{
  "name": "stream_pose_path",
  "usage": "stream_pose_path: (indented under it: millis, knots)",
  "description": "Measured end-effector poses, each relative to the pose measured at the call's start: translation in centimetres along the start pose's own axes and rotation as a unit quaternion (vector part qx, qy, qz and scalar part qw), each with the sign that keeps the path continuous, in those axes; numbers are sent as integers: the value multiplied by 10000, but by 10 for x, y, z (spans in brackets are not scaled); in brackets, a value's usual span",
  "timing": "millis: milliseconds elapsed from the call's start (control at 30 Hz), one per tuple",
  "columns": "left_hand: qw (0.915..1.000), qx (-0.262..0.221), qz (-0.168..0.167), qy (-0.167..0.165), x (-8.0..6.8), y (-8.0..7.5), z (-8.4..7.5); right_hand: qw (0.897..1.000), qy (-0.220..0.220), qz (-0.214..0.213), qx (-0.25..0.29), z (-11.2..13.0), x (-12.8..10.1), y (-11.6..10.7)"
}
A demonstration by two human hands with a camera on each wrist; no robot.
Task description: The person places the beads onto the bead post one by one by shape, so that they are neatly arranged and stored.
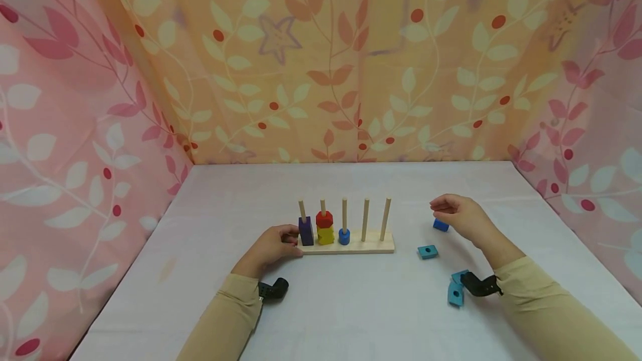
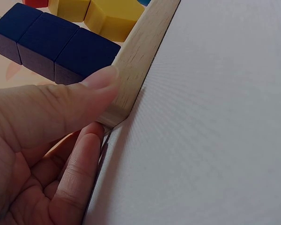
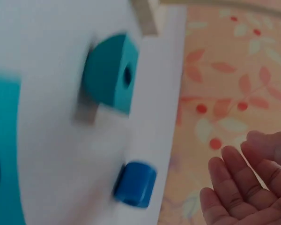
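Observation:
Five upright pegs stand on a wooden peg board [image 1: 368, 247] at the middle of the table. My left hand [image 1: 272, 247] grips its left end; the left wrist view has the thumb on one face and the fingers curled at the corner. Purple-blue blocks [image 1: 306, 231] stack on the leftmost peg. Beside them are yellow blocks [image 1: 325, 234] with a red block [image 1: 324, 219] on top, then a blue cylinder [image 1: 344, 237] on the middle peg. My right hand [image 1: 463, 216] holds nothing and hovers just above a loose blue cylinder [image 3: 136, 184], fingers relaxed.
A teal half-round block [image 3: 105, 72] with a hole lies right of the board. Two more teal pieces [image 1: 455, 294] lie nearer, by the right wrist's black camera mount [image 1: 481, 284]. Flowered curtains [image 1: 326, 71] hang behind and beside the white table [image 1: 351, 316].

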State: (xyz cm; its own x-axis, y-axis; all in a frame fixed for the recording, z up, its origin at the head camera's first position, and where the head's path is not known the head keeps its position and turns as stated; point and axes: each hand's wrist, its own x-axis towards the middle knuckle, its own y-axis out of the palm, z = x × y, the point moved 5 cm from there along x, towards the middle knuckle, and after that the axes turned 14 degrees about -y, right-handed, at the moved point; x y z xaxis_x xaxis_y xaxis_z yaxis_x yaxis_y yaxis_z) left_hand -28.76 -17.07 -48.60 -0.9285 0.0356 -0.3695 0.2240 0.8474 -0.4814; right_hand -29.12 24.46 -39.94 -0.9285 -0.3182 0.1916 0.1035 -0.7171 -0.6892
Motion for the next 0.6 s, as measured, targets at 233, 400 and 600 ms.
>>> stream_pose_path:
  millis: [233, 400, 600]
  knots:
    - [10000, 25, 38, 13, -2, 1, -1, 9995, -3, 58, -298, -33, 4, -11]
    - [10000, 1, 17, 7, -3, 0, -2, 9988, 19, 317, -370, -48, 7, -11]
    - [10000, 54, 67, 2, -2, 0, -1, 9971, -15, 682, -340, -60, 11, -7]
